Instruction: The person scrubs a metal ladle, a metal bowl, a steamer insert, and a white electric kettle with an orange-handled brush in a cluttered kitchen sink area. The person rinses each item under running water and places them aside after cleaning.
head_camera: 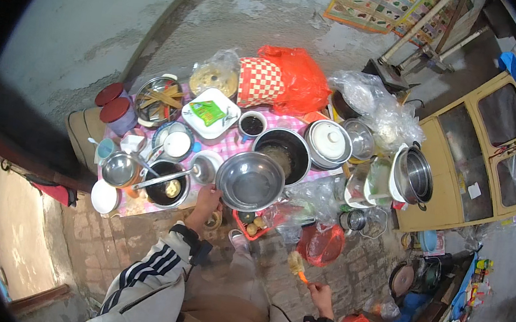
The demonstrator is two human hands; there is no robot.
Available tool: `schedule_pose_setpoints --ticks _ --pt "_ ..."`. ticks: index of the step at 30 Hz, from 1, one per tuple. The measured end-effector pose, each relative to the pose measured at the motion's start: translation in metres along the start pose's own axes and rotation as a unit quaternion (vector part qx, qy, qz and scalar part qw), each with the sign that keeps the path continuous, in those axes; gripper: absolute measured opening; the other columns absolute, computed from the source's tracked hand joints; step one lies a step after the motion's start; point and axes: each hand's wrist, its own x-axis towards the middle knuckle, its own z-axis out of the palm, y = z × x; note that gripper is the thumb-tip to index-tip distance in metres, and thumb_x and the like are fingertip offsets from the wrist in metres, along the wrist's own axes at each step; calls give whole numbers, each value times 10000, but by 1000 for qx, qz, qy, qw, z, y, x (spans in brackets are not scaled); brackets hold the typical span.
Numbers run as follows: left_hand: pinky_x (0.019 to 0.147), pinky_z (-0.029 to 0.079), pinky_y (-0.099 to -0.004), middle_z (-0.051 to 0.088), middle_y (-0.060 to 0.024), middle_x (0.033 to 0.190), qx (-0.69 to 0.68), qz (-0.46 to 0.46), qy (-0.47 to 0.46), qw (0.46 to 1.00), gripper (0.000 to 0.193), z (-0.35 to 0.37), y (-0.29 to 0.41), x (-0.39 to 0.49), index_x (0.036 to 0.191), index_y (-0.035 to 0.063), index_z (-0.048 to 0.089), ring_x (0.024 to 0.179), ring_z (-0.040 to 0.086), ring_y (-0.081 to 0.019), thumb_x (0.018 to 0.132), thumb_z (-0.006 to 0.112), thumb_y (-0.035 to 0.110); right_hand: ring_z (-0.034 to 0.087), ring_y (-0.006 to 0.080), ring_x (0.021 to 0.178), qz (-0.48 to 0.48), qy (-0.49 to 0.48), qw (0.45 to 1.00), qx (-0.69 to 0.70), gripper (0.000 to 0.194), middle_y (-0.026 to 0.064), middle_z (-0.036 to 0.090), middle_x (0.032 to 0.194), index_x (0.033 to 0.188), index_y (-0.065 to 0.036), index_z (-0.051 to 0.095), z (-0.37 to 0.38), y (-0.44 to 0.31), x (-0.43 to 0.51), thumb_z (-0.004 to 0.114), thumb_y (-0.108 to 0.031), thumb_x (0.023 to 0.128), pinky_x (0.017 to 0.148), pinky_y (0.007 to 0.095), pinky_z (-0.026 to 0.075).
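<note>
My left hand is at the left rim of a stainless steel basin, its fingers on the edge. The basin overlaps the front of a dark-lined pot. Low on the right, my right hand grips the orange handle of a brush with a pale, bushy head, held over the brick floor. Left of my left hand stand a small white bowl with a ladle across it and a dark pot holding a yellowish lump.
A pink checked cloth covers the crowded table. At its back are a white plate with a green packet and a red plastic bag. Below the front edge stand a red basket and a red-bagged container. A tan cabinet is at right.
</note>
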Motion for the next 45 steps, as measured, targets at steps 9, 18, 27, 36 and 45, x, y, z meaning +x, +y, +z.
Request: schedule_pose_setpoints --ticks 9,18,27,36,45 --pt "381 396 -331 582 -118 603 -55 53 168 983 143 93 69 71 900 -17 491 403 539 -195 857 568 95 613 149 628 13 -52 997 -49 282 194 598 641 862 47 666 -50 28 101 646 -233 828 596 338 470" --pt "308 331 -319 562 -116 594 -20 90 395 914 173 24 51 131 915 23 410 371 514 -183 863 569 66 586 303 561 -90 -79 989 -84 286 187 565 603 788 43 633 -63 29 173 632 -242 816 589 404 448" --pt "449 507 -269 665 -143 862 -242 -27 258 935 381 8 91 100 1153 34 398 593 640 -182 943 583 292 635 393 761 -211 -184 942 -187 266 210 648 777 841 -26 695 -47 -7 232 626 -282 815 662 459 490" --pt "646 581 -309 660 -139 1074 -304 -64 222 924 281 -125 26 -114 1179 40 477 816 683 -214 967 525 218 635 420 771 -273 -340 858 -272 338 235 647 803 849 -12 691 47 -125 242 605 -338 826 702 495 495" --pt "634 573 -255 668 -112 1082 -523 0 547 653 263 -201 -220 -505 1140 47 557 801 665 -153 947 551 225 641 398 829 -481 -363 717 -350 323 241 651 848 840 -11 684 177 -240 107 559 -309 851 722 481 504"
